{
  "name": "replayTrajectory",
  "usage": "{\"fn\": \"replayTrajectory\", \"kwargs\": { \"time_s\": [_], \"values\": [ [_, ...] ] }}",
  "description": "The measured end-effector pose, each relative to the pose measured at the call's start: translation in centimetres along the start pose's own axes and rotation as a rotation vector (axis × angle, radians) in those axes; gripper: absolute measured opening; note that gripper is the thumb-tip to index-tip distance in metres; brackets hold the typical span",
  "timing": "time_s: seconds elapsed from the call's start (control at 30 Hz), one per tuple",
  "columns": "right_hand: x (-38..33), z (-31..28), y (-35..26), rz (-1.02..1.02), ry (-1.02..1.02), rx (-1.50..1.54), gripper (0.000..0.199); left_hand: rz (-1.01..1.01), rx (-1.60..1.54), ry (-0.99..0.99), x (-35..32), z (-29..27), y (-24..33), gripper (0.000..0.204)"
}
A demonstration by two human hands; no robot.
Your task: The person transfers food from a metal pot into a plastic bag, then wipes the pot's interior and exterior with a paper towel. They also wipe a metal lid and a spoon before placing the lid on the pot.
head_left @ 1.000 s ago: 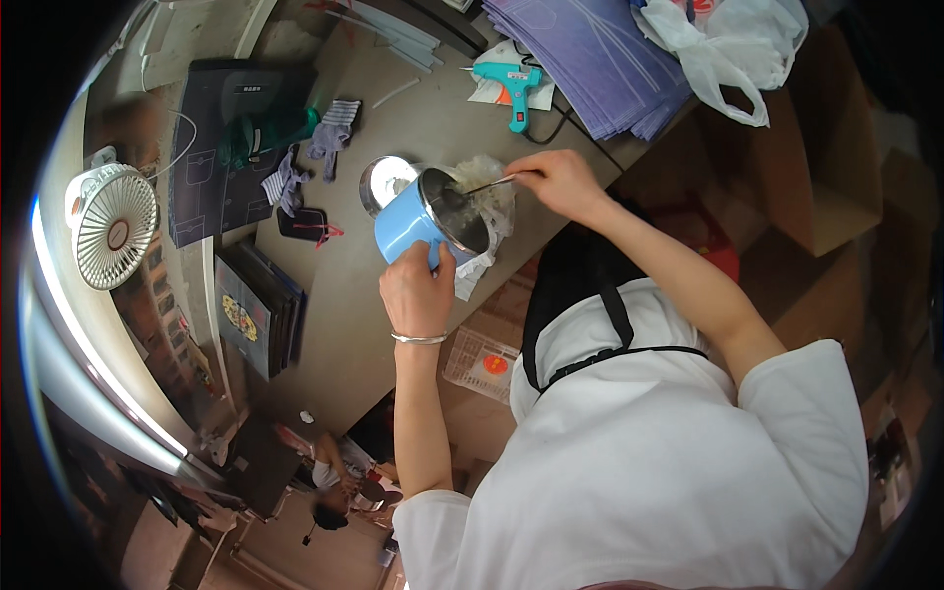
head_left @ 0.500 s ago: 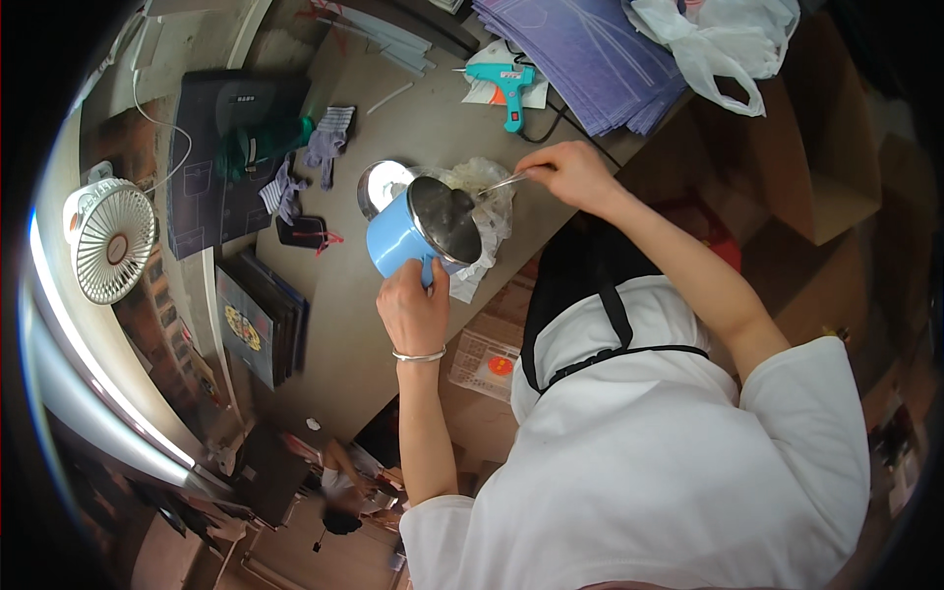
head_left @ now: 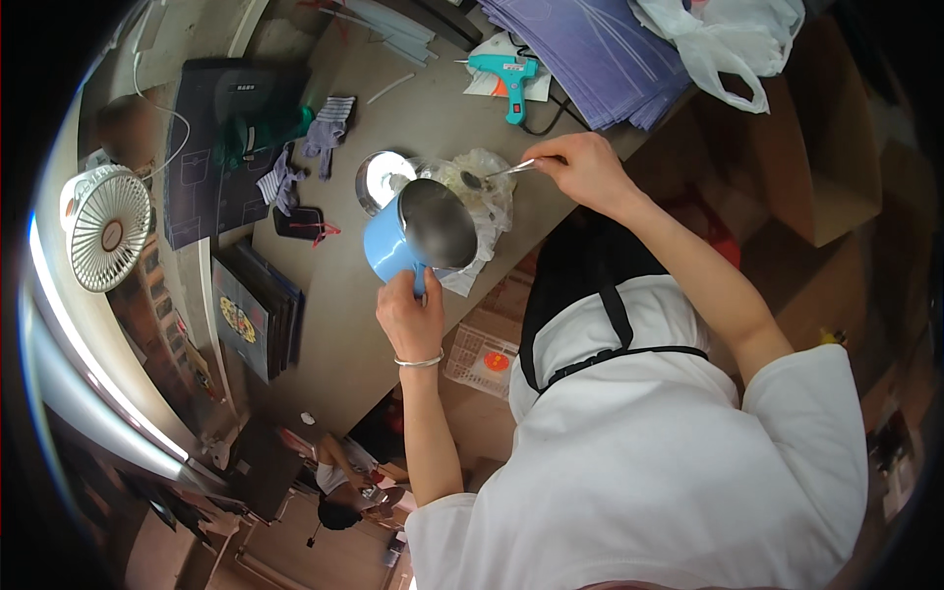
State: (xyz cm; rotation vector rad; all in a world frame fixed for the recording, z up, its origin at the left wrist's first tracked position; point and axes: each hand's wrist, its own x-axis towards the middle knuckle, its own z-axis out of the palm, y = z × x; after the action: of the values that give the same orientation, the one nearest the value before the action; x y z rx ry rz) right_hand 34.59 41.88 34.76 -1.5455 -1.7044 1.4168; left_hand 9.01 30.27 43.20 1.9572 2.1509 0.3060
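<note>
Head view. Grey-brown worktop [head_left: 344, 324] running diagonally from lower left to upper right, cluttered along its far side. White desk fan [head_left: 103, 228] at left edge; dark induction plate [head_left: 221, 147] beside it with cloth scraps [head_left: 320, 138] just at its right. Stack of dark books [head_left: 251, 310] near the left edge of the worktop. Teal glue gun [head_left: 511, 74] on white paper at top; pile of purple sheets [head_left: 600, 49] and white plastic bag [head_left: 728, 39] further right. Cardboard boxes [head_left: 816, 157] off the right side, floor clutter below.

Left hand [head_left: 411, 317] closed on handle of blue pot [head_left: 418, 231], pot tilted, mouth toward the clear plastic bag [head_left: 482, 192] lying on the worktop. Right hand [head_left: 585, 167] pinching a metal spoon [head_left: 497, 175], bowl of spoon over the bag, just beside the pot rim. Round shiny lid [head_left: 383, 177] behind the pot, touching or nearly so; cannot tell which.

Against half a second earlier: pot, both hands and spoon in much the same places; tilt of pot about unchanged; spoon a little closer to the pot rim.

Near worktop edge running just under the bag and the left wrist. Bare strip of worktop between books and pot, and below the pot toward lower left. White plastic crate [head_left: 482, 359] under the edge, near the left forearm.
</note>
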Motion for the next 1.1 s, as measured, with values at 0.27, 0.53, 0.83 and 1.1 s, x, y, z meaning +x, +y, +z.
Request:
{"fn": "replayTrajectory", "kwargs": {
  "time_s": [0.27, 0.53, 0.83, 1.1],
  "values": [
    [-0.4, 3.7, 0.0, -0.124, -0.068, -0.082, 0.019, -0.050, -0.011, 0.063, -1.5, -0.1, -0.9, 0.027],
    [-1.7, 5.2, -3.5, -0.388, -0.166, 0.100, 0.016, -0.569, -0.683, 0.321, -10.2, 3.1, -7.5, 0.027],
    [-6.2, 18.7, -8.7, -0.723, -0.469, -0.539, 0.035, -0.742, -1.586, 0.738, -18.7, 12.3, -12.7, 0.027],
    [-4.8, 9.8, -1.8, -0.704, -0.267, -0.834, 0.040, -0.805, -1.396, 0.626, -19.2, 13.4, -16.7, 0.032]
  ]
}}
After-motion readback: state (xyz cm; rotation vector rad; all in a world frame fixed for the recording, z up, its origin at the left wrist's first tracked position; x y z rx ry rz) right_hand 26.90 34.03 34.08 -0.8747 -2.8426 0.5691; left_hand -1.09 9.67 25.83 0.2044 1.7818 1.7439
